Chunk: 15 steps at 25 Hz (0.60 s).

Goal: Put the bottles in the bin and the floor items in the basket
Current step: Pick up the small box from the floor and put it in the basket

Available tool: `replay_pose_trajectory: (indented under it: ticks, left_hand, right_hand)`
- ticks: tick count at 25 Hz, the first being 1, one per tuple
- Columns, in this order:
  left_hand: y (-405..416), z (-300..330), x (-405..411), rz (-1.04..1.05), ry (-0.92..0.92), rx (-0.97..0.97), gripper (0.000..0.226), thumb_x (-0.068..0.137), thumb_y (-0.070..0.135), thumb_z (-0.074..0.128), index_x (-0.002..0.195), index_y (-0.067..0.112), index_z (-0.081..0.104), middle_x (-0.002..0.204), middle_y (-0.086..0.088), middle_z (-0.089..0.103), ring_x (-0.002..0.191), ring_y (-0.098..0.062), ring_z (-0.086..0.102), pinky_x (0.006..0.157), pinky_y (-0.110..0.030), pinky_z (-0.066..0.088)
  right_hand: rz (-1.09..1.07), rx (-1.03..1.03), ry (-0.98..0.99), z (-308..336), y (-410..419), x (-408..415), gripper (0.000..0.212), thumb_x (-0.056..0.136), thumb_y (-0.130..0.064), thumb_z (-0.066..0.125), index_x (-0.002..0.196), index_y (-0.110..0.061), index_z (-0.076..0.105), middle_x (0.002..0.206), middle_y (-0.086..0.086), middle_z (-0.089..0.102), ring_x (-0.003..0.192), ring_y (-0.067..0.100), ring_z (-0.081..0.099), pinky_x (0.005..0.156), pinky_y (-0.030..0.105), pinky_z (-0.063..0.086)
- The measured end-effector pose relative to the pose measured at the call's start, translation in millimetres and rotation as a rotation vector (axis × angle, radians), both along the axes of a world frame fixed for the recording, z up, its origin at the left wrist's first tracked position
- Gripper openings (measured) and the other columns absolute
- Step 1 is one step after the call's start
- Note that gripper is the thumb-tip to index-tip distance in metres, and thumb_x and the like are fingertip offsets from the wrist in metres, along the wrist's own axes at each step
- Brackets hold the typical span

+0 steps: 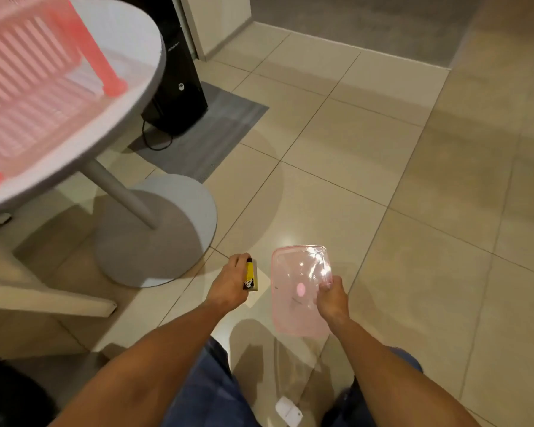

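the left hand (228, 283), low in the middle of the frame, has its fingers closed around a small yellow box (250, 276) with black and white markings, held above the tiled floor (367, 155). just to its right, the right hand (332, 298) grips a clear pink lid (299, 291) by its right edge, thumb and fingers pinched on the rim; the lid hangs flat-on to the camera, tilted a little, off the floor. the pink basket (28, 87) sits blurred on the round white bench (130, 50) in the upper left of the frame, well apart from both hands. the bench's round base (167, 235) stands on the floor just left of the left hand. a black tower (179, 84) stands behind the bench on a grey mat (222, 131). a small white object (289, 411) lies on the floor at the bottom of the frame, between the person's knees.
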<state>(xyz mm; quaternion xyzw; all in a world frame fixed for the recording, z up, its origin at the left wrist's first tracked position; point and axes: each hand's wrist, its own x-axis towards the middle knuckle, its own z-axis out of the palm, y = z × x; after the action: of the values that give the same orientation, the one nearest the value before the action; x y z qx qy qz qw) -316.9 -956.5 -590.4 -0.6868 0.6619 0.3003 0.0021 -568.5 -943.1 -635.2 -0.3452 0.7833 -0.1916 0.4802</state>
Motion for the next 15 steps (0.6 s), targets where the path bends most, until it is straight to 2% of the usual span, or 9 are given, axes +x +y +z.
replay_pose_trajectory:
  ticks: [3, 5, 9, 12, 15]
  left_hand:
    - [11, 78, 1, -0.024, 0.007, 0.005, 0.082, 0.075, 0.002, 0.07, 0.145, 0.026, 0.034, 0.141, -0.003, 0.034, 0.111, -0.03, 0.057, 0.084, -0.041, 0.056]
    - [20, 136, 0, -0.002, 0.005, -0.012, 0.082, 0.075, 0.004, 0.069, 0.146, 0.028, 0.036, 0.14, -0.005, 0.033, 0.111, -0.03, 0.057, 0.085, -0.039, 0.055]
    - [39, 241, 1, 0.133, 0.069, -0.028, 0.081, 0.076, 0.01, 0.073, 0.147, 0.03, 0.039, 0.139, -0.005, 0.033, 0.114, -0.028, 0.057, 0.093, -0.034, 0.052]
    - [43, 300, 4, 0.23, 0.098, -0.062, 0.081, 0.08, 0.02, 0.078, 0.15, 0.03, 0.037, 0.139, -0.004, 0.032, 0.116, -0.027, 0.056, 0.097, -0.032, 0.049]
    - [47, 351, 6, 0.322, 0.143, -0.138, 0.083, 0.083, 0.029, 0.079, 0.153, 0.028, 0.035, 0.14, -0.004, 0.031, 0.119, -0.025, 0.053, 0.104, -0.034, 0.047]
  right_hand:
    - [-0.017, 0.014, 0.014, 77, 10, -2, 0.018, 0.101, -0.017, 0.041, 0.116, -0.013, 0.05, 0.105, 0.013, 0.062, 0.093, 0.035, 0.065, 0.083, 0.046, 0.058]
    - [-0.021, 0.038, 0.022, 132, 13, -4, 0.02, 0.102, -0.016, 0.039, 0.118, -0.013, 0.05, 0.107, 0.011, 0.06, 0.097, 0.033, 0.062, 0.084, 0.04, 0.055]
    - [-0.017, 0.029, 0.014, 236, 7, -6, 0.021, 0.101, -0.015, 0.04, 0.12, -0.015, 0.048, 0.108, 0.007, 0.056, 0.098, 0.03, 0.056, 0.083, 0.033, 0.047]
    - [-0.008, 0.017, -0.008, 286, -3, -4, 0.02, 0.097, -0.017, 0.044, 0.116, -0.017, 0.049, 0.108, 0.008, 0.061, 0.1, 0.032, 0.063, 0.089, 0.043, 0.056]
    - [0.043, -0.006, -0.051, 328, -20, 2, 0.017, 0.096, -0.02, 0.048, 0.114, -0.02, 0.051, 0.108, 0.012, 0.065, 0.096, 0.034, 0.066, 0.089, 0.05, 0.058]
